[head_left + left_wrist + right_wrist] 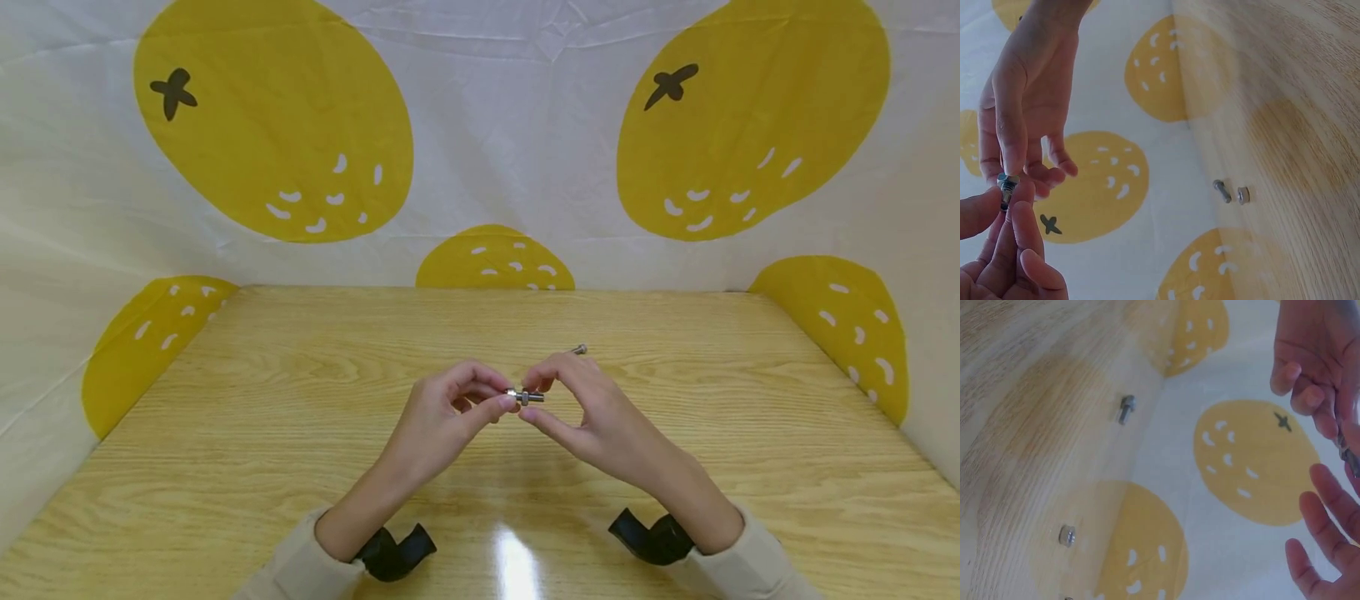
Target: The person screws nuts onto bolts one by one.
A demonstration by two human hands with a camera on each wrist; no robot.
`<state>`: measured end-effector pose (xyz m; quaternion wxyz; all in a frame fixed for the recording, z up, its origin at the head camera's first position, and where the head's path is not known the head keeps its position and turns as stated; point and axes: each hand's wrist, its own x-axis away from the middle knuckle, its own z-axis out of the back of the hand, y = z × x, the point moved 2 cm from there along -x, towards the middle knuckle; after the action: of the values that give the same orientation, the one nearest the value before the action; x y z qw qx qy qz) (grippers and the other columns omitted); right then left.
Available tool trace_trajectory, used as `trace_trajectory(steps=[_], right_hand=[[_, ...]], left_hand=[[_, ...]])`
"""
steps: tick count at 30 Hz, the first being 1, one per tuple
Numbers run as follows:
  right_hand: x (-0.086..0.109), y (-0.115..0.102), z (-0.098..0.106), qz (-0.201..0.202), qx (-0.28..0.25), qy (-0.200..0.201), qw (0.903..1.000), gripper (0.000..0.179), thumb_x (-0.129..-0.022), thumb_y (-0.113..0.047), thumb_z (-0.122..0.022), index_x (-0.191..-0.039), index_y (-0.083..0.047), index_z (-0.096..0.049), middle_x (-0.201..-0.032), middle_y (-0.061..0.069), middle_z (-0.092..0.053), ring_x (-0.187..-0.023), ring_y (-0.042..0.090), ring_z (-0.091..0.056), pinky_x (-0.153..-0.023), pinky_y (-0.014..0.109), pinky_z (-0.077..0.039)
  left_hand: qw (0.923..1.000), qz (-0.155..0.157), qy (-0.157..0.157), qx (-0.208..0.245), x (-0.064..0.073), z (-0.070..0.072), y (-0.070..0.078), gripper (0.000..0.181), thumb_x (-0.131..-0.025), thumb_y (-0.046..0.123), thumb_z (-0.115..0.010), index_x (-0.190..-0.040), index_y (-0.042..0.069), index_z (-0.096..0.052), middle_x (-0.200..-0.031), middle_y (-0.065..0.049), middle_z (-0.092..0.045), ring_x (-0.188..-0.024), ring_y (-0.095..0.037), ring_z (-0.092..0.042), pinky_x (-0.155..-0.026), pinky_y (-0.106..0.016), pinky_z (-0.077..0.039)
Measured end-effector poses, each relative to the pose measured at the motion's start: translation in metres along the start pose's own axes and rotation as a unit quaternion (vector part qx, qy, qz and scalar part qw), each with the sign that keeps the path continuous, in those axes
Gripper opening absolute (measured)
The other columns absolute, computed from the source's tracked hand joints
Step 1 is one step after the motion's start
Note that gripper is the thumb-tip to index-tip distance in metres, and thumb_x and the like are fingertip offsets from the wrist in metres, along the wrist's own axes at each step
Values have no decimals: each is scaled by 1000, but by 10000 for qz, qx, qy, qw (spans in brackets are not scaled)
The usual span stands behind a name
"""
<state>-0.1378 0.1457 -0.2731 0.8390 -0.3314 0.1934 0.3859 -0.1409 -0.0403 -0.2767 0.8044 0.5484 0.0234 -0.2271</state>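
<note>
A: Where is the piece being worked on?

B: At the centre of the head view: a held bolt (537, 398) lying nearly level above the tabletop (300, 350), its bare end toward the right of the frame, with what looks like a mid-shank nut (525, 398) around it

A: And who has hold of it?

B: The left hand (437, 419) pinches the bolt's other end between thumb and fingers. The right hand (606, 423) has thumb and forefinger apart on either side of the nut; whether they grip or only touch it, the pictures don't settle

A: So how far has the work got?

B: Partly along, by the look of it: the nut seems to be on the shank, with some bolt showing past it. How tightly it sits cannot be told

A: What remains unjoined?

B: Right of centre in the left wrist view, a loose bolt (1223, 191) and a loose nut (1244, 195) lie just beside each other on the tabletop, apparently not put together. The right wrist view has a far bolt (1126, 409) left of centre and a lower nut (1067, 535) at lower left, well apart; whether these are the same pieces is unclear
</note>
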Motion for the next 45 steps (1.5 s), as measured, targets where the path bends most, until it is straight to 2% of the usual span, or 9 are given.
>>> trace_trajectory(steps=[3, 7, 13, 17, 22, 26, 31, 41, 45], right_hand=[[-1, -1, 0, 238, -8, 86, 9997, 25, -82, -6, -70, -101, -14, -56, -98, -7, -57, -91, 9, -50, -81, 29, -43], [-2, -1, 0, 336, -51, 95, 9994, 22, -83, -6, -68, -100, -15, -57, -97, -8, -57, -91, 9, -50, -81, 28, -43], [-1, 1, -2, 203, 5, -45, 9998, 6, -92, -12, -58, -94, -17, -60, -95, -10, -58, -93, 8, -49, -87, 32, -39], [0, 3, -3, -84, 54, -151, 9998, 14, -96, -13, -50, -90, -18, -62, -92, -11, -59, -92, 7, -50, -86, 32, -39], [1, 2, -1, -468, 38, -269, 9985, 10, -93, -20, -57, -103, -19, -61, -101, -12, -59, -95, 6, -50, -83, 32, -43], [1, 0, -1, -130, 39, -151, 9998, 22, -87, -15, -66, -108, -15, -58, -103, -9, -58, -94, 8, -50, -81, 29, -46], [0, -1, -1, 184, 36, -38, 9998, 21, -86, -7, -66, -104, -14, -56, -101, -8, -57, -93, 8, -51, -81, 27, -46], [0, -1, -2, -50, -28, -146, 9999, 7, -93, -13, -56, -97, -18, -58, -97, -11, -57, -93, 6, -48, -83, 29, -42], [0, 0, -3, -255, -45, -224, 9994, 12, -96, -13, -51, -90, -20, -59, -92, -12, -57, -92, 6, -47, -85, 31, -40]], left_hand=[[10000, 24, 6, -55, 0, 0, 0, 15, -86, 24, -67, -95, 12, -65, -83, 0, -70, -70, -9, -62, -67, -28, -50], [10000, 34, 7, -52, 0, 0, 0, 15, -86, 24, -67, -95, 12, -65, -83, 0, -70, -71, -9, -63, -68, -28, -50], [10000, 53, 3, -34, 0, 0, 0, 15, -86, 25, -68, -94, 13, -65, -82, 2, -70, -70, -7, -63, -67, -29, -51], [10000, 93, 3, -1, 1, -1, 1, 13, -85, 24, -68, -94, 15, -65, -81, 4, -71, -69, -7, -63, -66, -29, -51], [10000, 79, 25, -33, 1, -1, 1, 12, -86, 24, -68, -94, 15, -65, -82, 4, -70, -70, -8, -63, -67, -28, -51], [10000, 70, 29, -54, 0, 0, -1, 14, -86, 24, -67, -95, 14, -65, -83, 1, -70, -72, -10, -63, -68, -29, -50], [9999, 94, 18, -41, -1, 0, -2, 15, -86, 25, -67, -95, 13, -65, -83, 1, -70, -71, -9, -63, -68, -28, -50], [9999, 150, 50, -8, 1, 0, 2, 11, -86, 24, -68, -94, 17, -65, -81, 6, -70, -70, -7, -63, -68, -29, -51], [9999, 152, 26, 6, 1, 0, 3, 11, -86, 24, -68, -94, 18, -64, -81, 8, -70, -70, -6, -63, -68, -29, -51]])
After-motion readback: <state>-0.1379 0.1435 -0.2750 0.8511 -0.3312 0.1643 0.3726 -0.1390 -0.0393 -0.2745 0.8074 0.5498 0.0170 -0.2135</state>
